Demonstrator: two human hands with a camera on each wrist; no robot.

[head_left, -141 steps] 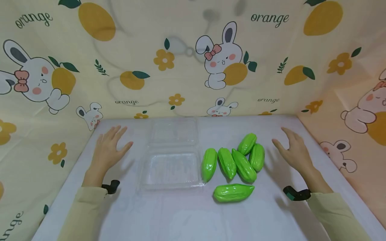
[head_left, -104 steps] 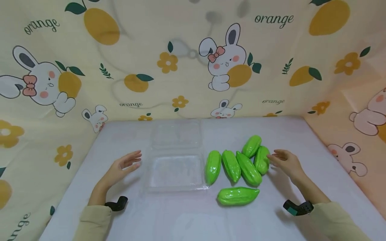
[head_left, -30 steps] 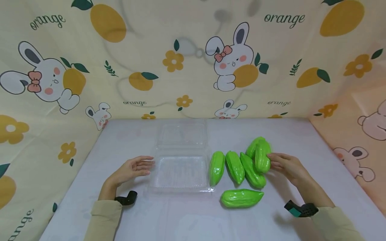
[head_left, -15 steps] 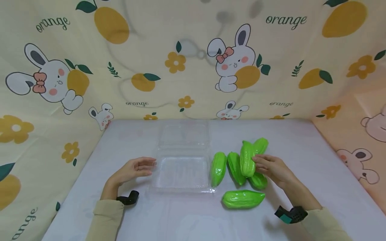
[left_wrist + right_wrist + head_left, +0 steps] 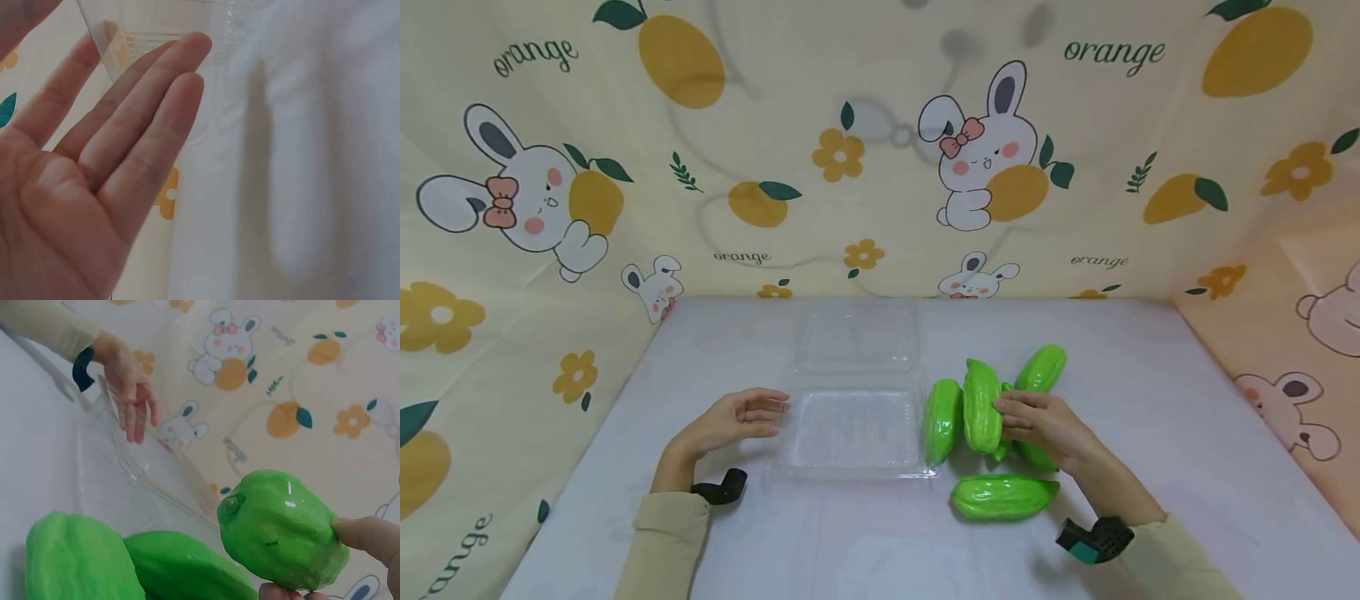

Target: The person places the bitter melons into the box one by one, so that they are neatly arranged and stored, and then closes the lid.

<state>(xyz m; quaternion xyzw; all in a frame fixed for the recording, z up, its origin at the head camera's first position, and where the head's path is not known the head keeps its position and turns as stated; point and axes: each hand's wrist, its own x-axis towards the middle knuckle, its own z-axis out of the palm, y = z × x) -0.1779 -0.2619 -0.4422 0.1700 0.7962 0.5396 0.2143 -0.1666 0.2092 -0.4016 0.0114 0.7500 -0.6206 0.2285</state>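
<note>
My right hand [image 5: 1047, 427] pinches a glossy green ribbed gourd [image 5: 982, 407] by its right side, between thumb and fingers. The right wrist view shows the held gourd [image 5: 281, 528] above other gourds, its stem end toward the camera. Beneath and around it lie several more of the same kind: one gourd [image 5: 943, 421] to the left, one [image 5: 1043, 368] behind, and one [image 5: 1004, 497] lying crosswise in front. A clear plastic clamshell box [image 5: 857, 429] stands open left of them. My left hand [image 5: 730, 423] is at the box's left edge, fingers extended and holding nothing.
The box's clear lid [image 5: 859, 337] lies folded back toward the rear of the white table [image 5: 895, 550]. A printed cloth [image 5: 820, 83] with rabbits and oranges rises behind the table and along both sides.
The right hand has picked up the rightmost gourd and carried it left over the others. The left hand has come in to the box's left edge, then stayed there.
</note>
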